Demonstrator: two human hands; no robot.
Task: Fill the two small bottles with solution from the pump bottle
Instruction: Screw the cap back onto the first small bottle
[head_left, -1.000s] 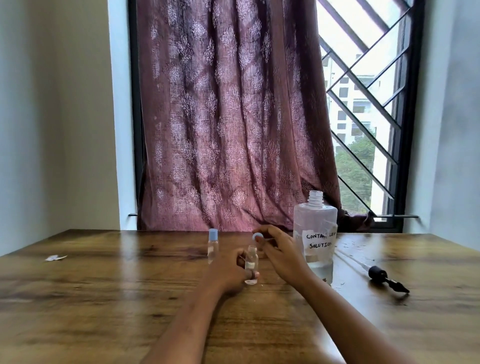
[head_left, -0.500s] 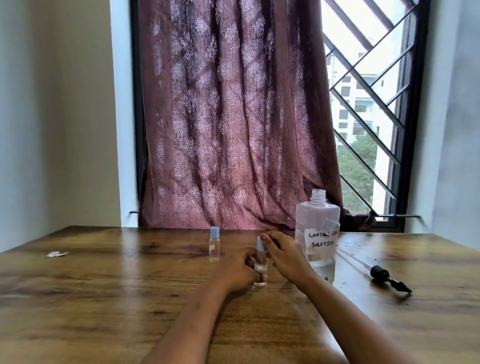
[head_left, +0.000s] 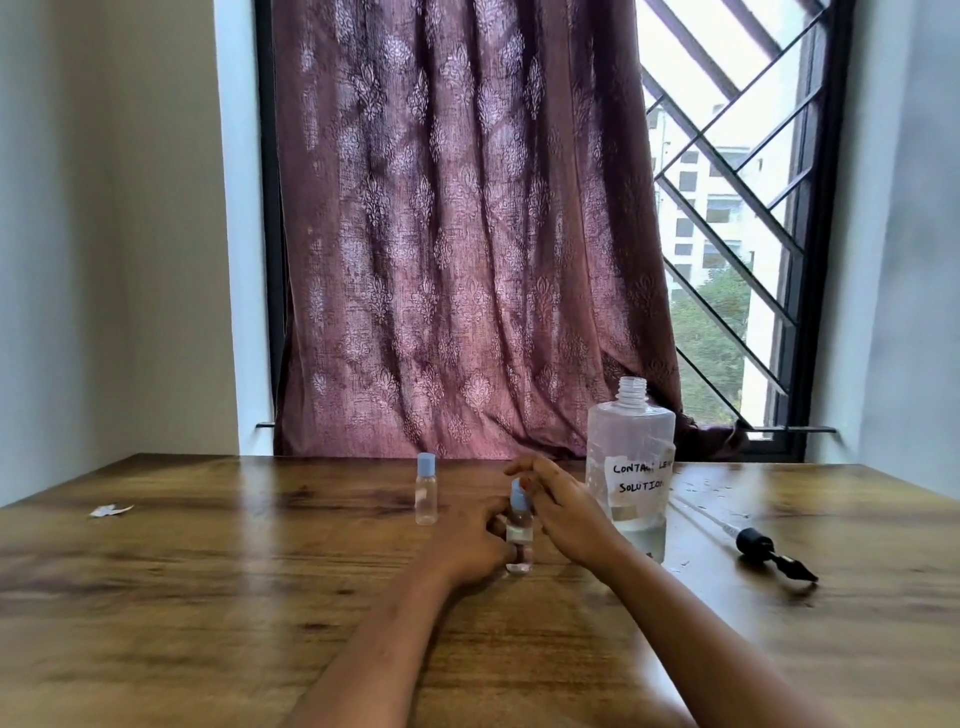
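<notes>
While steadying the nearer small bottle (head_left: 519, 535) upright on the wooden surface (head_left: 260, 597), left hand (head_left: 467, 545) fingers wrapped round its body, right hand (head_left: 563, 512) fingers loosely spread at the blue cap (head_left: 518, 500), probably seating it. Second capped bottle (head_left: 426, 491) just beyond-left, apart. Open solution bottle (head_left: 631, 467) close right; pump head (head_left: 763, 545) farther right. Open room left and front.

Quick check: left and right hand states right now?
Left hand: closed around the small bottle on the table.
Right hand: fingers at its blue cap; grip cannot be told.
</notes>
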